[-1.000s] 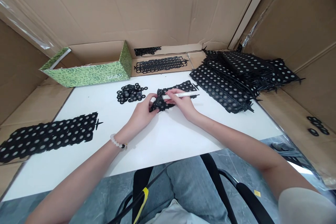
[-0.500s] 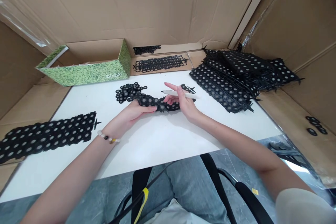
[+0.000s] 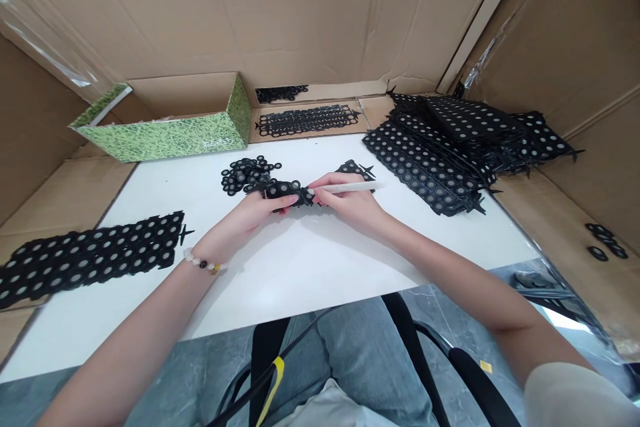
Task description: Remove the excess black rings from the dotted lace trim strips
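Note:
My left hand (image 3: pixel 256 212) grips the left part of a black sheet of rings (image 3: pixel 284 189), thumb on top, holding it bent just over the white table. In my right hand (image 3: pixel 353 199) is a white pen-like tool (image 3: pixel 353 187), pinched between thumb and fingers. Its tip meets the sheet near my left thumb; the exact contact is too small to make out. The sheet's right end (image 3: pixel 354 167) shows behind my right hand. Beside my left hand, to the far side, lies a pile of loose black rings (image 3: pixel 245 173).
A green patterned box (image 3: pixel 170 137) stands at the back left. Stacked black ring sheets (image 3: pixel 425 160) lie at the right, another sheet (image 3: pixel 100 255) at the left. A lattice of emptied rings (image 3: pixel 307 120) rests by the cardboard back wall (image 3: pixel 310 13). Several rings (image 3: pixel 605 240) lie far right.
My right hand has closed in from extended fingers, moving left and bringing the white tool's tip onto the sheet. My left hand keeps its grip in nearly the same place.

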### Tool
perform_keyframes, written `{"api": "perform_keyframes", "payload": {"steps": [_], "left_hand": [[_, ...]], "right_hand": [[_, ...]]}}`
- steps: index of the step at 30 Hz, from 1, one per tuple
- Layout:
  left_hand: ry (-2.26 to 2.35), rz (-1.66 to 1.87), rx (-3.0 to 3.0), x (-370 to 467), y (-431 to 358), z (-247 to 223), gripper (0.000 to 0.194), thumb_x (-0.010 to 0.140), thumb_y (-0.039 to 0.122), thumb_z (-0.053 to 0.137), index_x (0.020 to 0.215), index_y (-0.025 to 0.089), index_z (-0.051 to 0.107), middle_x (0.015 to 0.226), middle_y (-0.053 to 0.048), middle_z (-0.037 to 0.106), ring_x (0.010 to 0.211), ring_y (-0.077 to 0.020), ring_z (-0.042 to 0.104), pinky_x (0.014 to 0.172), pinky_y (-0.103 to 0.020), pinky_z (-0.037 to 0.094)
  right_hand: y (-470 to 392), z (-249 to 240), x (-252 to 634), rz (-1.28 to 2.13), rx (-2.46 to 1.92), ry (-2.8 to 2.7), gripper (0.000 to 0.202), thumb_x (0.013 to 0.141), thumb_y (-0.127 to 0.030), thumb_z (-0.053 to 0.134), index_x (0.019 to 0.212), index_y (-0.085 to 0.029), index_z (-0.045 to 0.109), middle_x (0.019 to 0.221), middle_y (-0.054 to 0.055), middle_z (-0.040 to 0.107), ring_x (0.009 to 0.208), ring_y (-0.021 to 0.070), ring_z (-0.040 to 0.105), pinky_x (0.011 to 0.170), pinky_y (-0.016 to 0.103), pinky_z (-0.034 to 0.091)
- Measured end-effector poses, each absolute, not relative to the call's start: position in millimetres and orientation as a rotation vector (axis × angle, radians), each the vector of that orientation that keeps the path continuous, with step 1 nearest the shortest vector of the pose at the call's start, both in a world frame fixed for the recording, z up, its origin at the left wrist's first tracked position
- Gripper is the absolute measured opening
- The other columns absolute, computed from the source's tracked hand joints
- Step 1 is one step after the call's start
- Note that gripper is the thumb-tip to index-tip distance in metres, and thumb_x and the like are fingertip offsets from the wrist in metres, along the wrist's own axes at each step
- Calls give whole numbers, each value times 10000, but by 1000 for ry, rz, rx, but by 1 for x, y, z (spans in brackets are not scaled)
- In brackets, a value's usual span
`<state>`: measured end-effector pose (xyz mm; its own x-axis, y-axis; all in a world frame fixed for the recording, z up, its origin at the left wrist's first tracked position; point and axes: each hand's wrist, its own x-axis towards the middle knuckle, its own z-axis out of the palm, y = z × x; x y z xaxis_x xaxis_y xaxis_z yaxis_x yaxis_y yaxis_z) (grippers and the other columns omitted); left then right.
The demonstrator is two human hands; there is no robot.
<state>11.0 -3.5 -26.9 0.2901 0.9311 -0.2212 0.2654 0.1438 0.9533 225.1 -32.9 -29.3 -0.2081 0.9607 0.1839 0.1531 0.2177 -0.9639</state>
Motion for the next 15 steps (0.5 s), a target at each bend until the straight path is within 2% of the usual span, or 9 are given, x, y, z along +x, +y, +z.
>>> {"api": "perform_keyframes", "payload": {"steps": [9,15], "left_hand": [[1244,791,1401,15,-6,-35,334,641,458,811,631,183,622,632,-5,593,622,-157,512,619,-308,412],[1292,781,1418,19,-10,-36,360,650,483,783,605,198,570,588,1,557,606,-166,498,602,-316,413]], "right_hand": [[-32,-32,225,1057,-1045,-1593,109,837,-288,627,865,-204,691,797,31,756,724,188,683,662,309,514],[-33,-40,220,768,-1117,-1753,117,857,-270,604,810,-210,693,761,9,723,690,167,636,650,281,455]]}}
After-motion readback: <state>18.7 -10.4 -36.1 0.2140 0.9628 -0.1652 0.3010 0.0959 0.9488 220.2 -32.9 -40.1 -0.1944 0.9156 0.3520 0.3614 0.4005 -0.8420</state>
